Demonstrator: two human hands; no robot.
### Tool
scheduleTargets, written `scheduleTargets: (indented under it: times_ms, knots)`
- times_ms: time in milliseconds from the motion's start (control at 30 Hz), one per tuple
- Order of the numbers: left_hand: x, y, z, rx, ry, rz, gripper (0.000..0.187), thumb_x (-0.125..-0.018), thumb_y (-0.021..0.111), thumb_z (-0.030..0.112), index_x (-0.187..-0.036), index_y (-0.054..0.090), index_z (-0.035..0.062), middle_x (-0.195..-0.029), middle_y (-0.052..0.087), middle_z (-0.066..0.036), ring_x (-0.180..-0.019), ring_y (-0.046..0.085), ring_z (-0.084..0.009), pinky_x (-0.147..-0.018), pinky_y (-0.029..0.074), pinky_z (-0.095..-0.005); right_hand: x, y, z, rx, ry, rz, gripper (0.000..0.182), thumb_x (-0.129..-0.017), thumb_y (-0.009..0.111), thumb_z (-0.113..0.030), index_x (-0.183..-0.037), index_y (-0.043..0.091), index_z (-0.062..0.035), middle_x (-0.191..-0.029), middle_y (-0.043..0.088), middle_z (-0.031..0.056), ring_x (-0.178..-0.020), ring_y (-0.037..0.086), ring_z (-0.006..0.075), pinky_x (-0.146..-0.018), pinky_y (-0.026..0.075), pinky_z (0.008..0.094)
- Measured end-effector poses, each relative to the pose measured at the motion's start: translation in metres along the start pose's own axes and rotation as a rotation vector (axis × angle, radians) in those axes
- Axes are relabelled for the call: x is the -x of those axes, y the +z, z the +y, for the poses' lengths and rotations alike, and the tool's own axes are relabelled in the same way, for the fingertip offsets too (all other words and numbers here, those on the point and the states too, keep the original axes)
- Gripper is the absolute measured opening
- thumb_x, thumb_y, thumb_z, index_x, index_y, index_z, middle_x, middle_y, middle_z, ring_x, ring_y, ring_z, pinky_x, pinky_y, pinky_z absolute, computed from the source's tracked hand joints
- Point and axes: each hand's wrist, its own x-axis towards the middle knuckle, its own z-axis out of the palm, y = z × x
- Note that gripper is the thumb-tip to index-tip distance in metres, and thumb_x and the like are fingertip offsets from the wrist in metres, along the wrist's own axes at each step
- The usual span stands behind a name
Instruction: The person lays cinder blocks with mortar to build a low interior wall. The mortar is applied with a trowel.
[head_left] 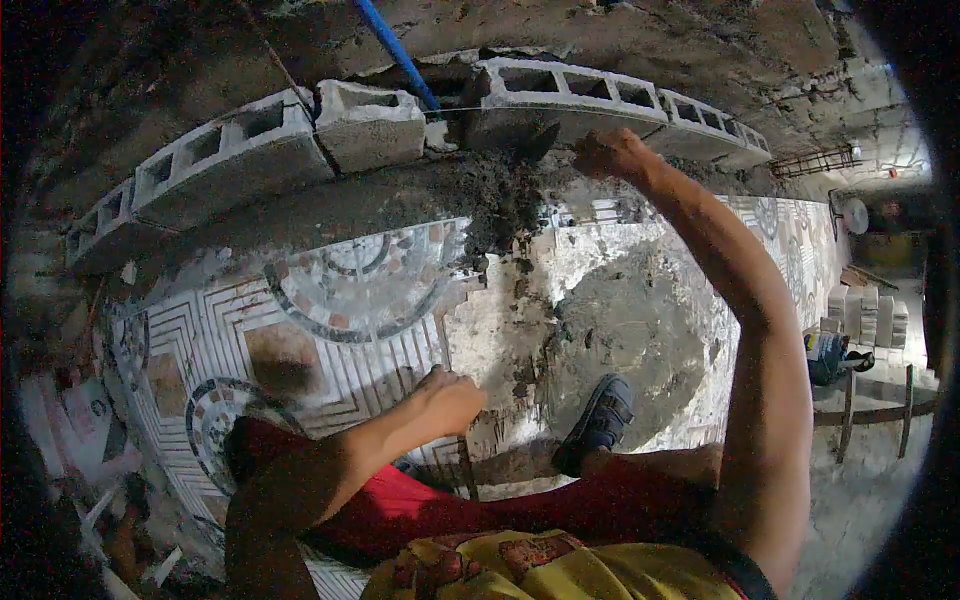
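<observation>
My right hand [613,153] is closed around a trowel, its handle hidden in the fist. The dark trowel blade [541,143] points left, against the face of a hollow concrete block [520,122]. Below the blade, dark wet mortar [503,195] lies heaped along the foot of the block row and spills toward the floor. My left hand [452,400] is curled into a fist low over the patterned floor covering [350,290], near my knee. Whatever that fist may hold is hidden.
More hollow blocks [230,150] run left in a row, with a gap where a blue pipe [395,50] comes down. A thin string [450,108] crosses the blocks. Grey mortar residue [630,330] covers boards by my shoe [600,420]. Stacked blocks [868,315] stand far right.
</observation>
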Motion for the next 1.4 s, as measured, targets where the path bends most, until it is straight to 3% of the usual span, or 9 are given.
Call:
scheduleTargets:
  times_ms: [233,333,400,567,733,900,1067,1267,1400]
  knots:
    - [-0.013,-0.040,0.017,-0.091,-0.003,-0.313,0.015,-0.064,0.063,0.015,-0.077,0.064,0.0062,-0.079,0.063,-0.013,-0.076,0.063,-0.0291,-0.067,0.048,-0.0469,-0.010,-0.013,-0.045,-0.592,-0.034,0.227,0.031,-0.086,0.047,-0.036,-0.084,0.061,-0.0081,-0.079,0.065,0.0120,-0.070,0.063,0.0311,-0.065,0.050,0.0425]
    - [-0.018,-0.030,0.007,-0.083,0.020,-0.293,0.015,-0.064,0.063,0.014,-0.076,0.064,0.0060,-0.077,0.063,-0.013,-0.075,0.063,-0.0299,-0.067,0.048,-0.0471,-0.039,0.006,-0.048,-0.247,0.146,0.022,0.030,-0.085,0.048,-0.036,-0.085,0.062,-0.0097,-0.079,0.064,0.0119,-0.071,0.062,0.0307,-0.065,0.050,0.0408]
    - [-0.006,0.019,-0.015,-0.094,0.028,-0.315,0.017,-0.066,0.060,0.012,-0.082,0.062,0.0043,-0.081,0.062,-0.016,-0.079,0.063,-0.0325,-0.066,0.051,-0.0452,-0.014,0.043,-0.006,-0.276,0.031,0.245,0.028,-0.084,0.049,-0.034,-0.085,0.063,-0.0091,-0.079,0.064,0.0117,-0.072,0.063,0.0300,-0.065,0.050,0.0412]
    - [0.002,-0.044,0.011,-0.010,-0.144,-0.410,0.013,-0.067,0.061,0.013,-0.077,0.065,0.0053,-0.082,0.064,-0.015,-0.084,0.063,-0.0294,-0.081,0.044,-0.0494,0.030,0.050,0.051,-0.302,0.195,0.034,0.029,-0.079,0.056,-0.035,-0.092,0.061,-0.0088,-0.087,0.065,0.0090,-0.085,0.063,0.0272,-0.069,0.051,0.0407]
    - [0.000,-0.072,0.015,-0.027,-0.096,-0.398,0.017,-0.068,0.060,0.012,-0.082,0.065,0.0042,-0.086,0.064,-0.015,-0.085,0.063,-0.0295,-0.078,0.046,-0.0495,0.055,0.054,-0.074,-0.574,0.204,0.123,0.033,-0.082,0.052,-0.032,-0.080,0.056,0.0007,-0.079,0.062,0.0189,-0.074,0.061,0.0368,-0.064,0.048,0.0477]
    - [-0.007,-0.058,0.016,-0.053,-0.058,-0.315,0.017,-0.068,0.057,0.009,-0.081,0.065,0.0037,-0.085,0.064,-0.017,-0.083,0.063,-0.0315,-0.070,0.048,-0.0487,0.065,0.089,-0.199,-0.731,0.059,-0.007,0.043,-0.083,0.050,-0.025,-0.114,0.041,0.0039,-0.083,0.060,0.0271,-0.073,0.062,0.0384,-0.064,0.049,0.0480]
    - [-0.015,-0.074,0.021,0.002,-0.011,-0.443,0.020,-0.074,0.053,0.012,-0.091,0.058,0.0026,-0.088,0.062,-0.019,-0.084,0.062,-0.0344,-0.071,0.048,-0.0469,0.028,0.155,-0.154,-0.530,0.047,0.294,0.022,-0.081,0.049,-0.016,-0.094,0.051,0.0027,-0.075,0.061,0.0208,-0.060,0.063,0.0319,-0.043,0.049,0.0427]
    - [-0.017,-0.072,0.017,-0.025,-0.016,-0.385,0.019,-0.072,0.054,0.012,-0.088,0.059,0.0026,-0.086,0.062,-0.019,-0.081,0.063,-0.0332,-0.065,0.049,-0.0467,0.034,0.135,-0.124,-0.518,0.320,0.277,0.029,-0.083,0.049,-0.022,-0.099,0.042,0.0012,-0.080,0.059,0.0216,-0.067,0.061,0.0379,-0.056,0.049,0.0463]
    - [-0.021,-0.052,0.011,-0.047,-0.067,-0.447,0.021,-0.074,0.052,0.015,-0.089,0.059,0.0032,-0.086,0.062,-0.018,-0.081,0.063,-0.0322,-0.066,0.049,-0.0458,-0.005,0.121,-0.161,-0.557,0.105,0.306,0.032,-0.082,0.048,-0.022,-0.102,0.042,0.0023,-0.080,0.061,0.0249,-0.071,0.061,0.0402,-0.062,0.049,0.0477]
